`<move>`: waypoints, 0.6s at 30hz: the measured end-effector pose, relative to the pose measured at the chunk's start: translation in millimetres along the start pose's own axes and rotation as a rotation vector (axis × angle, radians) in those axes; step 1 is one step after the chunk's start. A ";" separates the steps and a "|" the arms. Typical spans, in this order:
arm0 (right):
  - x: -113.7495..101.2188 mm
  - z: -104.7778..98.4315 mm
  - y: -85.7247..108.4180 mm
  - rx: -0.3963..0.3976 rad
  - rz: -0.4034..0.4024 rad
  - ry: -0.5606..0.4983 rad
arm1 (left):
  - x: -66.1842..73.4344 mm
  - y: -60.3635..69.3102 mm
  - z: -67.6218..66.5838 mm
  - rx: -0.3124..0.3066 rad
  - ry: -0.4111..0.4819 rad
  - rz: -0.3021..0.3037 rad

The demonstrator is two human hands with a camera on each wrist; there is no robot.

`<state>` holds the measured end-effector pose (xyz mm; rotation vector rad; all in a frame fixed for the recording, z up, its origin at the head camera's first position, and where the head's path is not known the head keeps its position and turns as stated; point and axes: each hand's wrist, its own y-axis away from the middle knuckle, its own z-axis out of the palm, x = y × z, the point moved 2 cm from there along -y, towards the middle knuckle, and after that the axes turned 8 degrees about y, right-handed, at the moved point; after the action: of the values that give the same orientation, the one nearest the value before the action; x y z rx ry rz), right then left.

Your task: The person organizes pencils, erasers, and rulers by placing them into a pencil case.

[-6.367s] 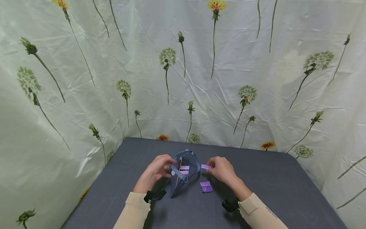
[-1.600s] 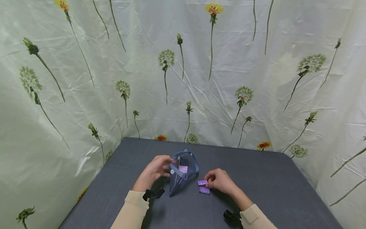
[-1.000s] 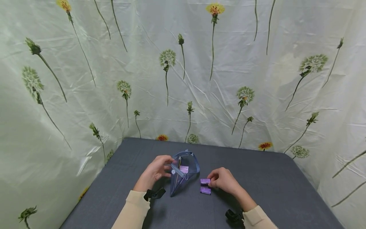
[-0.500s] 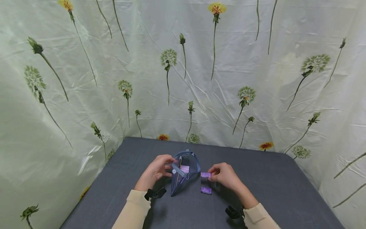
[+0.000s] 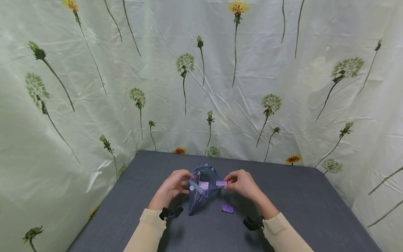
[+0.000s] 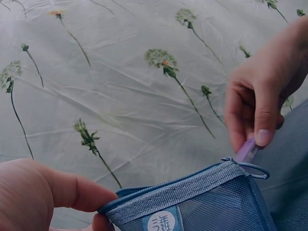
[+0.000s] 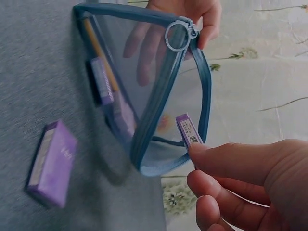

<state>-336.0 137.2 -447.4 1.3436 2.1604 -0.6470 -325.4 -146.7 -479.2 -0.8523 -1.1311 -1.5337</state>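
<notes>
A blue mesh zip pouch stands with its mouth spread wide. My left hand pinches its rim between thumb and fingers, which the left wrist view also shows at the pouch's zipper edge. Between the thumb and fingers of my right hand is a small purple box, right at the pouch's mouth. Through the mesh, a pencil and small purple boxes show inside. One more purple box lies on the table in front of my right hand.
The table has a dark grey cover. Behind it and on the left hangs a pale curtain printed with dandelions. Each wrist wears a black strap with a camera. A metal ring hangs from the pouch's zipper.
My right hand has picked up one of the two purple boxes from the table and carried it up and left to the pouch. My left hand keeps its place on the rim.
</notes>
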 end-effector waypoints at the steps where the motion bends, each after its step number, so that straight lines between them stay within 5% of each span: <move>1: -2.4 -0.5 -1.8 0.003 -0.002 0.000 | 0.4 0.1 0.0 -0.001 0.001 0.003; 18: -16.6 8.5 -23.0 -0.019 -0.027 -0.006 | 3.8 2.3 2.5 -0.001 0.013 0.009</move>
<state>-349.1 111.6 -440.3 1.3031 2.1780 -0.6387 -324.1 -145.7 -474.3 -0.8457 -1.1159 -1.5308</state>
